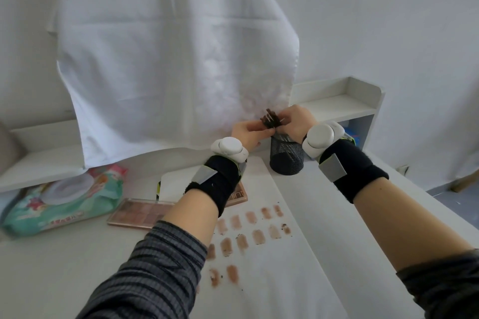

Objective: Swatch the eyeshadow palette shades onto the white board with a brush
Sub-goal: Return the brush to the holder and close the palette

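A white board [280, 274] lies on the table and carries several brown and pink swatches [248, 238]. The open eyeshadow palette [140, 213] lies left of it, partly under my left forearm. Behind the board stands a black mesh cup [286, 156] holding several brushes [270, 120] with dark bristles up. Both hands are at the brush bunch above the cup. My left hand [246, 132] pinches the brushes from the left. My right hand [298, 120] holds them from the right with curled fingers.
A pack of wet wipes [62, 201] lies at the left. A white cloth [168, 59] hangs behind the table. A white shelf unit [344, 103] stands at the back right, with blue items under it. The table edge runs along the right.
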